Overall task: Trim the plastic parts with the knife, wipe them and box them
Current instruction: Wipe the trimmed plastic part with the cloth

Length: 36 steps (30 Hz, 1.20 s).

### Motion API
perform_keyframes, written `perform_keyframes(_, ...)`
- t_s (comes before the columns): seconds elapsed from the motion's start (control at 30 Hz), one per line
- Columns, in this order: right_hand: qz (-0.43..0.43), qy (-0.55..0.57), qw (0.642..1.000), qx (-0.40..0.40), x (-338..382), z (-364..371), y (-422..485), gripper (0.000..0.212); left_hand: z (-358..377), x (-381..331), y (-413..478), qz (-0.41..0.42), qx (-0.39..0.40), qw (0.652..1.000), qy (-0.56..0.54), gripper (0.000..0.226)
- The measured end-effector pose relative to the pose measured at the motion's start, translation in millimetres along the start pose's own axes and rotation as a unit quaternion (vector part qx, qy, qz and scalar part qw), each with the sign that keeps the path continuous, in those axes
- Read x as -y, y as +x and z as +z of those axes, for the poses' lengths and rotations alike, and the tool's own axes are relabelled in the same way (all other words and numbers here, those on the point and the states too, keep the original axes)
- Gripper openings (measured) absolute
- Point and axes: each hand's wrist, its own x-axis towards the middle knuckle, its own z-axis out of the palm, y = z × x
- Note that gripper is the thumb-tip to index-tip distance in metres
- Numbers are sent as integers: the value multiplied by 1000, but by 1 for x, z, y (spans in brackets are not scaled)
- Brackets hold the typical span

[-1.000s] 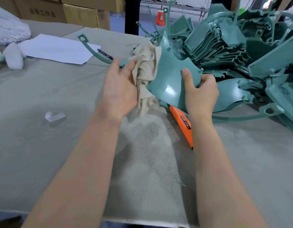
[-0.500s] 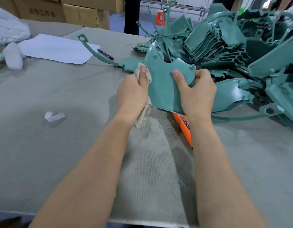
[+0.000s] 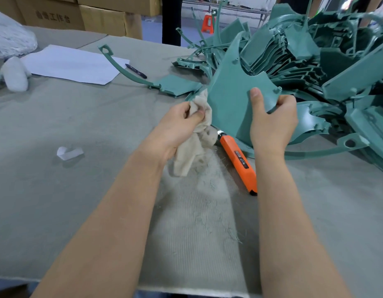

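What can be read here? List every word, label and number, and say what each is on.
"工作台", printed on the cardboard box; the two characters before it are too blurred to read.
Black label on the orange knife: print too small to read.
Nothing else in view carries readable text.

The curved teal-green plastic panel (image 3: 231,100) shares its colour with the heaped teal-green plastic parts (image 3: 304,46). The crumpled beige cloth rag (image 3: 191,151) is plain. The long orange plastic knife (image 3: 238,162) has a black end. The grey-green fabric table cover (image 3: 78,190) shows fine ribbing.
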Motion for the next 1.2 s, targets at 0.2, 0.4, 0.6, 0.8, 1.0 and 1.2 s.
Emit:
perform_keyframes(0.2, -1, 9, 1000, 21, 0, 4, -3, 40, 3, -5, -1, 85, -124, 964, 220, 43)
perform_keyframes(0.4, 14, 11, 1000, -4, -1, 0, -1, 40, 10, -5, -1, 67, -66, 985, 142, 16)
perform_keyframes(0.6, -75, -1, 997, 12, 10, 5, -13, 38, 2, 5, 7, 15, -90, 970, 225, 32)
perform_keyframes(0.8, -81, 25, 996, 9, 17, 6, -17, 33, 7, 4, 4, -41, -120, 992, -11, 19)
perform_keyframes(1.0, -77, 61, 995, 4, 23, 13, -25, 33, 13, 0, 3, -37, -91, 982, -163, 12)
perform_keyframes(1.2, -20, 114, 993, 6, 25, 18, -30, 41, 12, -1, 4, 9, -143, 988, -57, 5)
